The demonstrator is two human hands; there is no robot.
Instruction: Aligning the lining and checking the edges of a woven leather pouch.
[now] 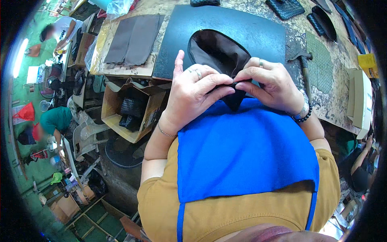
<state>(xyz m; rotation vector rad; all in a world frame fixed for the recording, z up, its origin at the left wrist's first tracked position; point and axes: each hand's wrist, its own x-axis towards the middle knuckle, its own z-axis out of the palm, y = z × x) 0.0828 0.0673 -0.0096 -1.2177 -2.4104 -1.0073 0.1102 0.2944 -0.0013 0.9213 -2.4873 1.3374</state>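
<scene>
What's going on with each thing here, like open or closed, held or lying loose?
Dark brown pouch: mouth open, lower tip pinched by both hands.
Left hand: fingers closed on the pouch tip.
Right hand: fingers closed on the pouch tip.
Black mat: lying flat under the pouch.
Hammer: lying loose on the bench.
Brown fabric pieces: lying flat, side by side.
Cardboard box: open, dark woven items inside.

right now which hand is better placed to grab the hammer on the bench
Right hand, probably: the hammer lies just beyond it on the bench, while the left hand sits farther away. Both pinch the dark brown pouch.
</scene>
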